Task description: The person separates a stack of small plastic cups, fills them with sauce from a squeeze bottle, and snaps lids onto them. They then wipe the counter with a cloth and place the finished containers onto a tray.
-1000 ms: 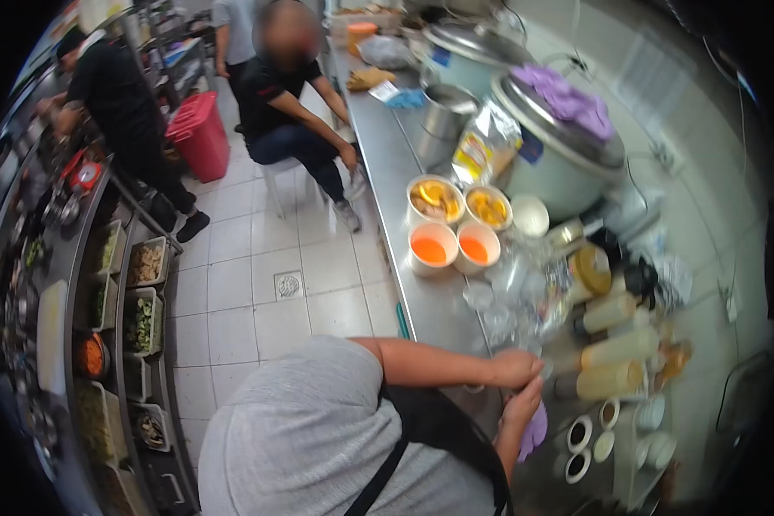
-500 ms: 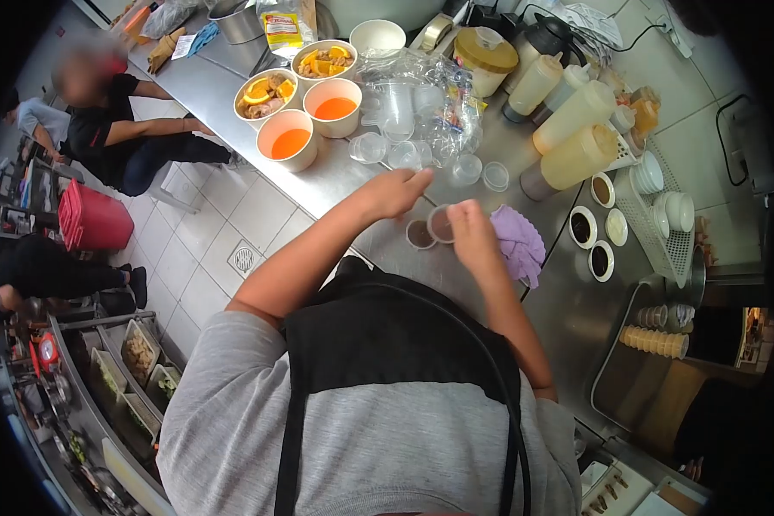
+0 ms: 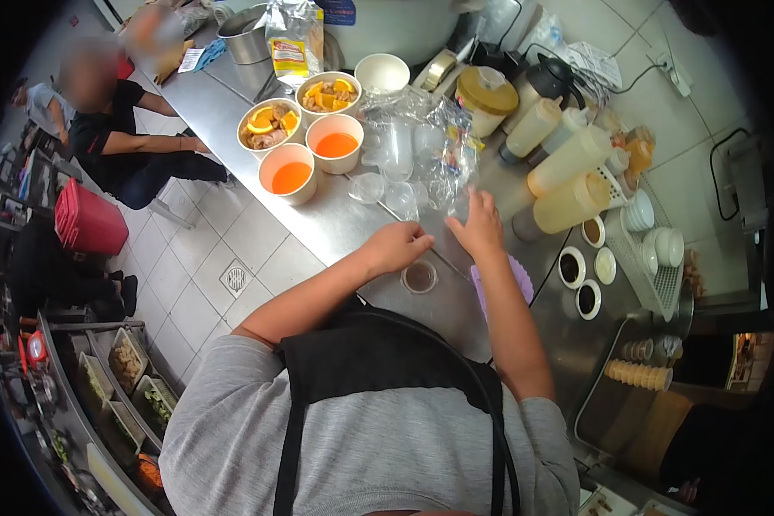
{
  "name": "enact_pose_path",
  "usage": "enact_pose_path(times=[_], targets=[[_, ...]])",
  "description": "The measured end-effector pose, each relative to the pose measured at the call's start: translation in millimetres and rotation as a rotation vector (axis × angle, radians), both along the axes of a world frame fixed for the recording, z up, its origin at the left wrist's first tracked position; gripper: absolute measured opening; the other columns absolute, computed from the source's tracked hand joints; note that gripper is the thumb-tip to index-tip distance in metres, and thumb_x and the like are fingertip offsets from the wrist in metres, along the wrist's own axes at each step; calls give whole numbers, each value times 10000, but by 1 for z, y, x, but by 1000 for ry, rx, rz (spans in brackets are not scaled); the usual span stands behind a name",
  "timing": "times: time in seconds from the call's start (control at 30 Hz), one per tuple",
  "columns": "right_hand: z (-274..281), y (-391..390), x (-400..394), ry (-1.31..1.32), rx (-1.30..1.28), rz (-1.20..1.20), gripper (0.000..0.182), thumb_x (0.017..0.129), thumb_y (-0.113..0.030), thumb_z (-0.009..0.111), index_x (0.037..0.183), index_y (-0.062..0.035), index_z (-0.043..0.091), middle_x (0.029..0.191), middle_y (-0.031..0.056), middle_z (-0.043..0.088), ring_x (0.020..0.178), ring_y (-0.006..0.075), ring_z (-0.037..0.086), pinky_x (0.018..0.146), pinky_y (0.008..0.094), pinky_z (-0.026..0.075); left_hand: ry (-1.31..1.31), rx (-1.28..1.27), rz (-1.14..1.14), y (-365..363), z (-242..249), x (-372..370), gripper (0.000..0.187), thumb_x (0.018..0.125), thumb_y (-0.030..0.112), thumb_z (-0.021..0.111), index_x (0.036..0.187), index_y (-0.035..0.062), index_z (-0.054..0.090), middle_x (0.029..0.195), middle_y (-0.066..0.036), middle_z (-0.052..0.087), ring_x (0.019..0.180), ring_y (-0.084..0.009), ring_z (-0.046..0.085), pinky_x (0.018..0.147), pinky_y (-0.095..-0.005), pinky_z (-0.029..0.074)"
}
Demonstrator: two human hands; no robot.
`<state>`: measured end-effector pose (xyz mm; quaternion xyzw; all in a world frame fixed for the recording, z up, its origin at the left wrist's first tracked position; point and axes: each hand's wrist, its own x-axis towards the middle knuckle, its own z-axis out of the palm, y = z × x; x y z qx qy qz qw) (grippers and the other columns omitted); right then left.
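Note:
A small clear cup of dark brown sauce (image 3: 420, 276) stands on the steel counter, just below my left hand (image 3: 398, 247). The fingers of that hand are curled and pressed together; whatever they may hold is hidden. My right hand (image 3: 480, 225) reaches forward with thumb and fingers apart, beside clear plastic cups (image 3: 402, 199) and crumpled clear plastic bags (image 3: 447, 155). I see nothing gripped in it. Under my right forearm lies a purple cloth (image 3: 516, 284), partly covered.
Two paper bowls of orange liquid (image 3: 334, 144) and two bowls of meat with orange slices (image 3: 269, 126) stand ahead left. Squeeze bottles (image 3: 572, 202) and small sauce dishes (image 3: 588, 299) are at right. Across the aisle sits a person (image 3: 120, 129) near a red bin (image 3: 90, 219).
My right hand has left the sauce cup and moved forward to the clear plastic; the clear piece it held no longer shows in it. My left hand has drawn back slightly.

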<state>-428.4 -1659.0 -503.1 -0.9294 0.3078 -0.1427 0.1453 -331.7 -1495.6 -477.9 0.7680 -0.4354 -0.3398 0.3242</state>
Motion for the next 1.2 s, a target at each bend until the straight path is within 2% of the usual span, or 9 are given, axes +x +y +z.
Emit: enact_pose_path(times=[0.23,0.33,0.5,0.57,0.7,0.8,1.0,1.1,1.2], targets=[[14,-5,-27,-395,468,51,538,677,-164,663,1149,-30,442,1056,172,506,921,240,527,765,315,430,360,-326,211,-41,-16,-7,284,792,223,558,949,-12,572,765,-59,587,688,-105,527,620,-263,441],[39,12,-35,-447,726,51,536,708,-129,661,1180,-34,427,1059,154,502,828,125,524,678,238,446,386,-454,170,-52,-16,-10,175,773,191,573,789,21,608,678,-22,575,608,-78,503,543,-251,427],[32,10,-39,-587,887,88,509,729,-7,597,1188,-12,374,1071,148,458,801,145,535,667,236,454,528,-555,127,-54,-13,-9,180,784,191,537,714,26,556,601,4,522,550,-72,474,510,-240,399],[46,17,-35,-523,842,68,492,730,12,584,1175,-1,377,1074,140,451,793,139,534,663,224,453,573,-558,144,-53,-9,-9,183,791,191,524,709,27,539,591,10,509,535,-75,464,498,-245,392],[53,22,-39,-493,722,28,549,697,-7,601,1192,-13,364,1092,135,446,847,171,524,693,267,448,254,-592,269,-53,-23,-6,156,792,160,512,719,23,521,589,-54,522,541,-138,483,509,-289,398],[45,13,-46,-283,80,98,636,639,-57,634,1211,-34,358,1161,136,399,920,214,490,734,329,430,78,-583,272,-40,-5,-9,107,764,126,523,735,22,519,654,-101,530,599,-222,518,558,-327,414],[90,34,-42,-298,441,81,632,611,-73,613,1201,-73,385,1258,127,299,956,236,451,760,339,418,-207,-794,29,-39,12,-15,78,696,50,562,761,49,520,800,-110,505,781,-295,503,668,-364,408],[58,12,-46,-418,461,267,550,611,-59,604,1131,-72,423,1241,129,324,964,242,455,760,326,426,-233,-909,12,-37,20,-14,93,691,48,576,766,53,521,871,-120,484,846,-295,480,722,-345,403],[55,24,-44,-574,518,279,320,621,-26,618,902,-29,463,1066,148,446,968,269,474,776,339,423,-205,-945,57,-40,19,-17,126,671,47,595,778,49,529,905,-133,467,883,-296,472,766,-352,394]])
